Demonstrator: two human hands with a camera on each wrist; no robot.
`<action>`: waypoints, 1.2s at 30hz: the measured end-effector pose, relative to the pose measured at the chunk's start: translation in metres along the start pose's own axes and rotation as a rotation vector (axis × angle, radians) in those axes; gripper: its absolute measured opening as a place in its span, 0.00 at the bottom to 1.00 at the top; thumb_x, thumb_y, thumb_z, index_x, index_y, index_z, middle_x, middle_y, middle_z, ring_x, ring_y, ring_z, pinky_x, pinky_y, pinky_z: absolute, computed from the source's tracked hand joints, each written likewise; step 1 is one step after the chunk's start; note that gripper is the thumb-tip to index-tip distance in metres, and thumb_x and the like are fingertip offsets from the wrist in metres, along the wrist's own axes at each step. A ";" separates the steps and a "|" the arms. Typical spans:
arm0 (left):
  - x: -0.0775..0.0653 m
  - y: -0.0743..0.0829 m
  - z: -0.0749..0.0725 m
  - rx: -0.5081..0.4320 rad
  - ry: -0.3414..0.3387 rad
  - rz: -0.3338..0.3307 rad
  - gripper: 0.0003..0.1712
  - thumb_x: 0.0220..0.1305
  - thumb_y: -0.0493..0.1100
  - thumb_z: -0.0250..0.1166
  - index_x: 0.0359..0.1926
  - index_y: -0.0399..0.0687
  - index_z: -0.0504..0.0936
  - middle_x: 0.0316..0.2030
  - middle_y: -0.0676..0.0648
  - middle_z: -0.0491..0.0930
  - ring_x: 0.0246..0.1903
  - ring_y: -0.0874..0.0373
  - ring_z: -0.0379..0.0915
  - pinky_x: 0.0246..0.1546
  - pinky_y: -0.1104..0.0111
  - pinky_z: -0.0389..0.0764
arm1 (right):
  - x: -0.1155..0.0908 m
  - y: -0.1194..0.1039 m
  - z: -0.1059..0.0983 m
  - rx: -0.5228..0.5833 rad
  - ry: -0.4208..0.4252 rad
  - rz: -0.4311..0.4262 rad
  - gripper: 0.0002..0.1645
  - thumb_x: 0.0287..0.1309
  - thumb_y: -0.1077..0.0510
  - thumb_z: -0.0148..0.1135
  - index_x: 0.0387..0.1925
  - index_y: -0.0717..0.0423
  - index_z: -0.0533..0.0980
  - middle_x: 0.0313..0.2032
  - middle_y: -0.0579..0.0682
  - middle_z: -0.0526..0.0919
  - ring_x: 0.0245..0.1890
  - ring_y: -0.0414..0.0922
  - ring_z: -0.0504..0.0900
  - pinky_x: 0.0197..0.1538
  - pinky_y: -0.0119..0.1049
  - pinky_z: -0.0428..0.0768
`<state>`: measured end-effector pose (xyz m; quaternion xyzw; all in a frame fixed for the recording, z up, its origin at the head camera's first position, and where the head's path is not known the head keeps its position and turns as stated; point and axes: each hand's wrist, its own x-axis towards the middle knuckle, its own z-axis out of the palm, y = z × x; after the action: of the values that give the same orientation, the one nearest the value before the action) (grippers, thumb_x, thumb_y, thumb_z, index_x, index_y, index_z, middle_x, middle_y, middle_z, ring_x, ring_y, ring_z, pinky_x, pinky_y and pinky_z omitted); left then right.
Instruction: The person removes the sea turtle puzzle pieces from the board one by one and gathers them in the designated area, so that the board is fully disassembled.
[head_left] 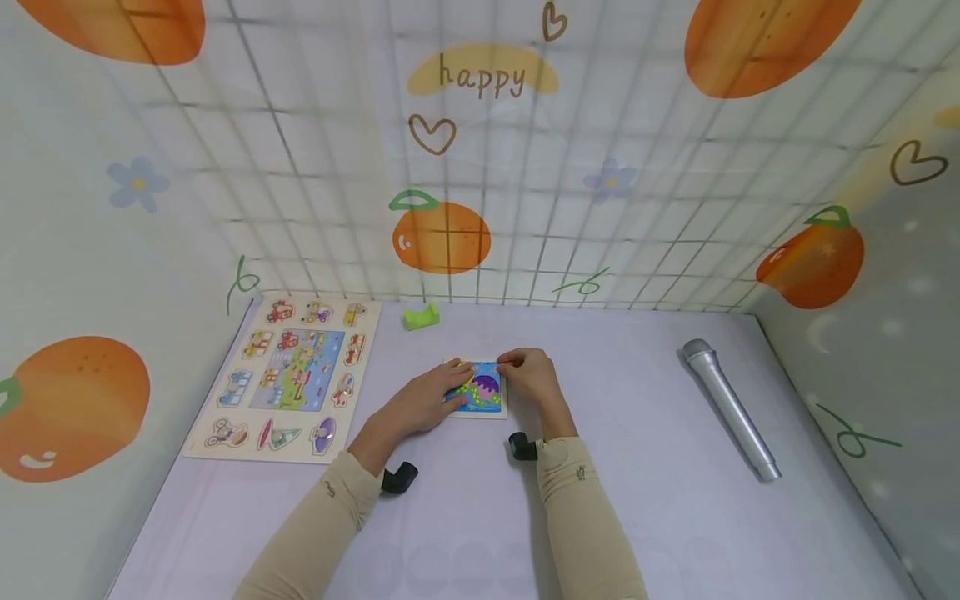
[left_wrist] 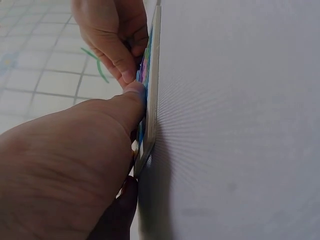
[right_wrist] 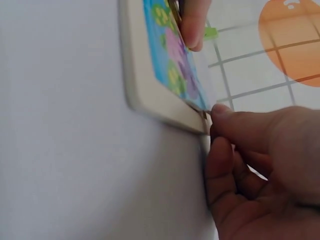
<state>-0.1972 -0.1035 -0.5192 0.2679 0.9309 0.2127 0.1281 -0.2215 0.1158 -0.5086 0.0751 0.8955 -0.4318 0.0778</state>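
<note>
A small wooden jigsaw puzzle (head_left: 504,407) with a pale frame lies flat on the table in the head view. Its blue picture (head_left: 489,403) shows a purple and pink shape with green spots. My left hand (head_left: 426,400) rests over the puzzle's left part, fingers extended across it and thumb near the lower edge. At the upper right corner, my right hand (head_left: 534,377) pinches the edge of a puzzle piece between thumb and curled fingers. The right wrist view has the right thumb (right_wrist: 222,111) right at the picture's corner, beside the wooden rim (right_wrist: 150,105).
To the left lies a large wooden vehicle puzzle board (head_left: 360,333). A bright green small object (head_left: 422,317) sits near the back wall. At the right is a silver toy microphone (head_left: 731,408). Patterned cloth over a wire grid (head_left: 525,242) encloses the back.
</note>
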 end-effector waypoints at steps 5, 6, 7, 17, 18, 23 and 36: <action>0.001 0.000 0.001 0.034 -0.010 0.003 0.34 0.78 0.57 0.55 0.79 0.56 0.61 0.79 0.52 0.58 0.81 0.51 0.48 0.79 0.52 0.58 | 0.000 0.000 -0.001 0.010 0.002 0.012 0.09 0.63 0.55 0.70 0.42 0.54 0.88 0.40 0.52 0.89 0.40 0.45 0.83 0.41 0.35 0.81; 0.001 0.000 0.002 0.043 -0.014 0.000 0.34 0.78 0.57 0.55 0.79 0.56 0.61 0.79 0.52 0.58 0.81 0.52 0.47 0.79 0.52 0.57 | 0.000 0.000 -0.001 0.010 0.003 0.011 0.09 0.63 0.54 0.70 0.42 0.54 0.88 0.40 0.52 0.89 0.40 0.45 0.83 0.42 0.35 0.81; 0.001 0.000 0.002 0.048 -0.015 0.001 0.34 0.78 0.57 0.55 0.79 0.56 0.61 0.79 0.52 0.58 0.81 0.52 0.47 0.79 0.52 0.57 | 0.000 0.001 -0.001 0.011 0.005 0.009 0.10 0.63 0.54 0.70 0.42 0.53 0.88 0.40 0.52 0.89 0.40 0.46 0.84 0.43 0.36 0.82; 0.000 -0.002 0.003 0.038 -0.003 0.030 0.31 0.78 0.55 0.56 0.77 0.57 0.64 0.79 0.52 0.58 0.81 0.51 0.47 0.79 0.52 0.57 | -0.001 -0.001 -0.003 0.018 0.010 0.000 0.10 0.62 0.52 0.71 0.41 0.53 0.88 0.40 0.51 0.90 0.42 0.47 0.85 0.46 0.40 0.84; 0.000 -0.002 0.004 0.038 -0.003 0.036 0.31 0.78 0.54 0.56 0.77 0.59 0.65 0.79 0.53 0.58 0.81 0.51 0.46 0.79 0.52 0.57 | -0.001 -0.001 -0.003 0.019 0.010 0.000 0.10 0.62 0.52 0.71 0.41 0.53 0.88 0.40 0.52 0.90 0.42 0.47 0.85 0.45 0.40 0.83; 0.002 -0.003 0.005 0.049 -0.016 0.074 0.26 0.79 0.52 0.54 0.75 0.65 0.68 0.79 0.54 0.58 0.81 0.52 0.45 0.80 0.53 0.56 | -0.002 0.000 -0.002 0.018 0.014 -0.003 0.10 0.62 0.52 0.72 0.40 0.53 0.88 0.40 0.51 0.90 0.41 0.46 0.85 0.43 0.37 0.83; 0.002 -0.002 0.005 0.069 -0.021 0.099 0.24 0.80 0.51 0.53 0.73 0.63 0.71 0.79 0.54 0.58 0.81 0.50 0.48 0.79 0.52 0.58 | -0.002 -0.001 -0.001 0.005 0.021 0.008 0.13 0.62 0.53 0.71 0.44 0.55 0.87 0.42 0.53 0.90 0.44 0.48 0.86 0.48 0.41 0.85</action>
<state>-0.1980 -0.1027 -0.5247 0.3201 0.9219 0.1837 0.1180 -0.2203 0.1153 -0.5067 0.0834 0.8949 -0.4328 0.0702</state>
